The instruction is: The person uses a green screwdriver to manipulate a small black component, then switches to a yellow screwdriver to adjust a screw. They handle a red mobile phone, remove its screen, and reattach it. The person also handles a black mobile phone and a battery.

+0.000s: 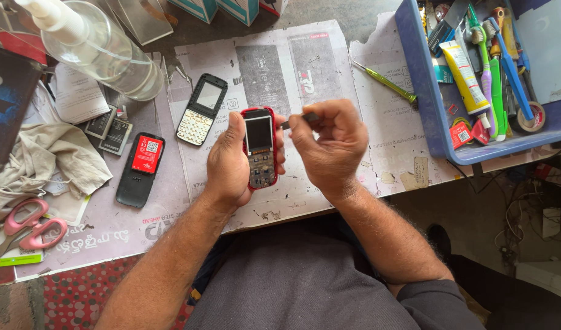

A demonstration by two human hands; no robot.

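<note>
My left hand (pixel 228 162) grips a small red phone (pixel 260 146) with its front cover off, screen and bare keypad board facing up. My right hand (pixel 329 143) is closed around a thin metal tool (pixel 296 120) whose tip points at the phone's upper right edge. Left of the phone, its black front frame with a white keypad (pixel 201 110) lies on the paper-covered table (pixel 329 67). A black back cover with a red battery (pixel 141 168) lies further left.
A blue tray (pixel 422 73) at the right holds toothbrushes, a tube and tape. A green screwdriver (pixel 385 82) lies beside it. A clear bottle (pixel 103 52), two loose batteries (pixel 109 129), a rag (pixel 45 156) and pink scissors (pixel 27 226) sit at the left.
</note>
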